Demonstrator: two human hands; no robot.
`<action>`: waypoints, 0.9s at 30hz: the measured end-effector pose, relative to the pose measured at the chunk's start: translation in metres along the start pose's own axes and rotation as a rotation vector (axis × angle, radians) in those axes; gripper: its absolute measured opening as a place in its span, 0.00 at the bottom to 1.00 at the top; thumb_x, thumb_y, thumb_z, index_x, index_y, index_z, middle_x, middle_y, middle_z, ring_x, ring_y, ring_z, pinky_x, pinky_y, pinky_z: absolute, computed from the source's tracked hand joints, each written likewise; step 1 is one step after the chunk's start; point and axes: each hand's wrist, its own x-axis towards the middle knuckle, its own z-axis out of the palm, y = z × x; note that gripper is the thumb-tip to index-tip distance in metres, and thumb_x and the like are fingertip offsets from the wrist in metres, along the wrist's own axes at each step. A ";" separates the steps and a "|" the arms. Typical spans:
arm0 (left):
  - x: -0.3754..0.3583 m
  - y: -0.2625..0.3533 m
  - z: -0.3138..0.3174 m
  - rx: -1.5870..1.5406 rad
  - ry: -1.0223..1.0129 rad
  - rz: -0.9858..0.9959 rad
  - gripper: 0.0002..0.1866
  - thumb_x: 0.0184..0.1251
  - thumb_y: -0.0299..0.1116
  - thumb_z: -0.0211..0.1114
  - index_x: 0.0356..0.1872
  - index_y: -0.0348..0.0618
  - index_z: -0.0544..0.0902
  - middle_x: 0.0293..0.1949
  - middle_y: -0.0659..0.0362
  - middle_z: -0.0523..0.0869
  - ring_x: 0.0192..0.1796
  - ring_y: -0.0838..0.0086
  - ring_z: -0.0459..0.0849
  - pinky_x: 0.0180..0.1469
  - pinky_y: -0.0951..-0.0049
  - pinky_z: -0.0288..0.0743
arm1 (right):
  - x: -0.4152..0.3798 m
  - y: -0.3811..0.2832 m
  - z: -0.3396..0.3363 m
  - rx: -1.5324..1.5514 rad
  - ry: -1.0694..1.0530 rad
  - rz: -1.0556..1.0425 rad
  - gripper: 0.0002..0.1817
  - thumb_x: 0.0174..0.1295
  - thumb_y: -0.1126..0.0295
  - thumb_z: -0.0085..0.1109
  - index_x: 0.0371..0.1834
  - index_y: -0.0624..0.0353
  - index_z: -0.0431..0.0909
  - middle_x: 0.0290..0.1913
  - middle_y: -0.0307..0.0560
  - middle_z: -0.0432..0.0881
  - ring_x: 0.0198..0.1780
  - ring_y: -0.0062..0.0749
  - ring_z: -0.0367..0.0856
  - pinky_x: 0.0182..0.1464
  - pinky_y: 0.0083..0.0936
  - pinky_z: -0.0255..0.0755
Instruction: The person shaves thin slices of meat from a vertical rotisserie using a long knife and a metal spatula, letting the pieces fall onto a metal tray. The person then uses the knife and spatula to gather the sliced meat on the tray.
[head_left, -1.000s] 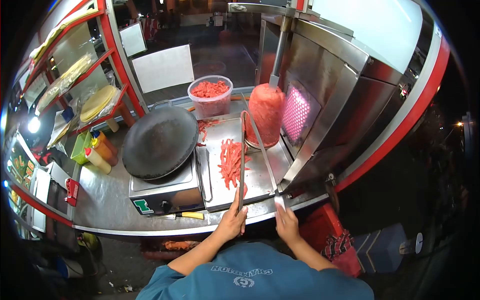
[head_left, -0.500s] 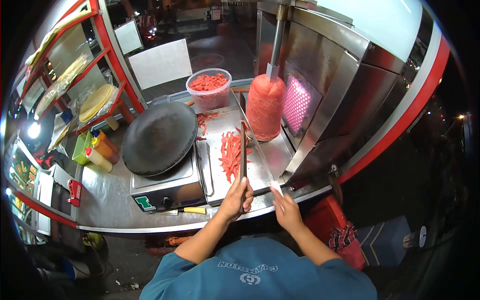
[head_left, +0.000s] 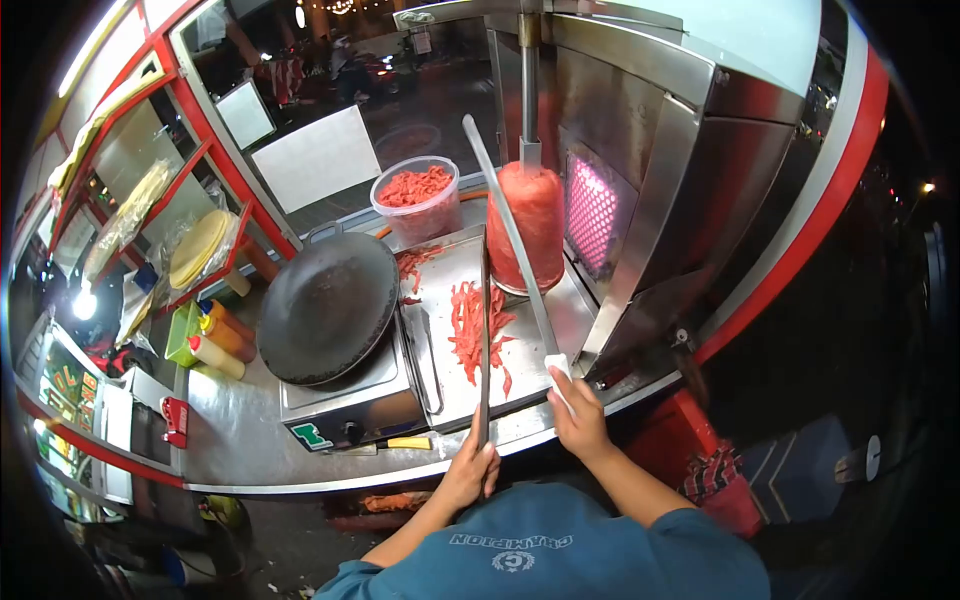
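My right hand (head_left: 580, 415) is closed round the white handle of a long knife (head_left: 513, 240). Its blade points up and away, overlapping the left side of the stacked meat cone (head_left: 540, 220) in this view. My left hand (head_left: 470, 472), low at the counter's front edge, grips a long, narrow, dark bar-like tool (head_left: 486, 370); its exact kind does not show. That tool reaches forward over the metal tray (head_left: 433, 372), crossing a pile of reddish meat strips (head_left: 466, 330). The cone stands upright on a vertical spit (head_left: 529, 90) beside a glowing pink burner (head_left: 598, 215).
Left of the tray, a black domed pan (head_left: 325, 305) rests on a burner box (head_left: 385, 415). A yellow-handled knife (head_left: 408, 443) lies before it. Behind stands a tub (head_left: 415, 220) of meat. Sauce bottles (head_left: 218, 357) are farther left, below flatbreads (head_left: 200, 248) on a rack.
The knife's blade has swung upright and left, from low over the tray to across the cone's side. My left hand's tool has lowered slightly. The whole view has shifted a little.
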 end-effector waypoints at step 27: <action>0.018 0.021 0.014 0.189 0.072 0.020 0.42 0.91 0.39 0.49 0.90 0.58 0.30 0.26 0.63 0.71 0.20 0.78 0.73 0.23 0.74 0.74 | -0.014 0.010 -0.013 -0.214 -0.145 0.120 0.28 0.72 0.80 0.63 0.75 0.51 0.81 0.45 0.58 0.83 0.42 0.51 0.84 0.46 0.37 0.79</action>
